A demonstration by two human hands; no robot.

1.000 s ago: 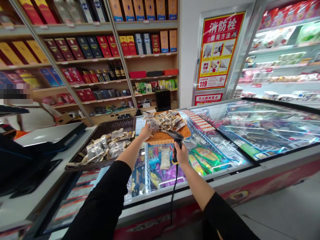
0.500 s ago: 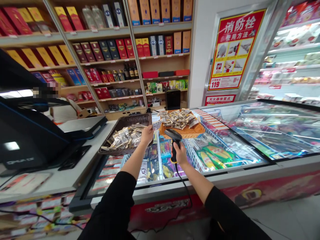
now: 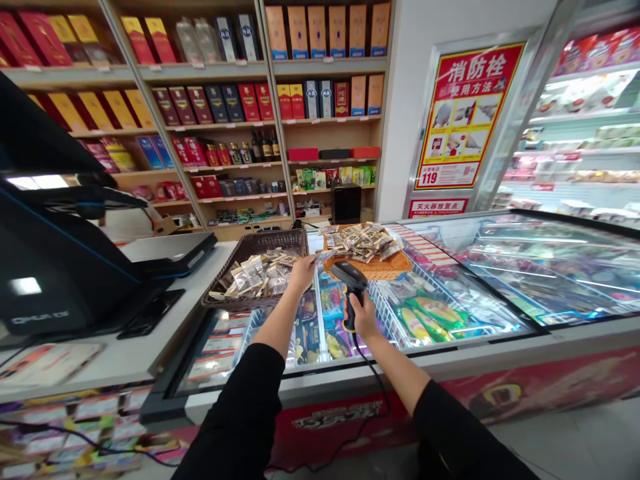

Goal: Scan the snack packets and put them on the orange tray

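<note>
My left hand (image 3: 303,273) pinches a small clear packet (image 3: 324,256) at its edge, between the two baskets. In my right hand (image 3: 364,316) is a black barcode scanner (image 3: 351,276), its head pointing up and left toward the packet. A cable hangs from the scanner's handle. Left of my left hand, a dark brown wicker basket (image 3: 241,255) holds many small packets (image 3: 260,275). Behind the scanner, an orange woven basket (image 3: 385,268) carries a heap of similar packets (image 3: 361,241). Both baskets rest on the glass top of a chest freezer (image 3: 450,348).
At left, a counter (image 3: 125,352) bears a black checkout machine (image 3: 60,267) and a flat scale (image 3: 170,250). Shelves of boxed bottles (image 3: 215,103) line the back wall. Right of them hangs a red fire-hydrant poster (image 3: 467,117). Packaged goods (image 3: 430,317) lie under the freezer's glass.
My left hand has moved slightly right with the packet, closer to the orange basket and the scanner's head. The scanner stays in my right hand. The whole view has shifted a little.
</note>
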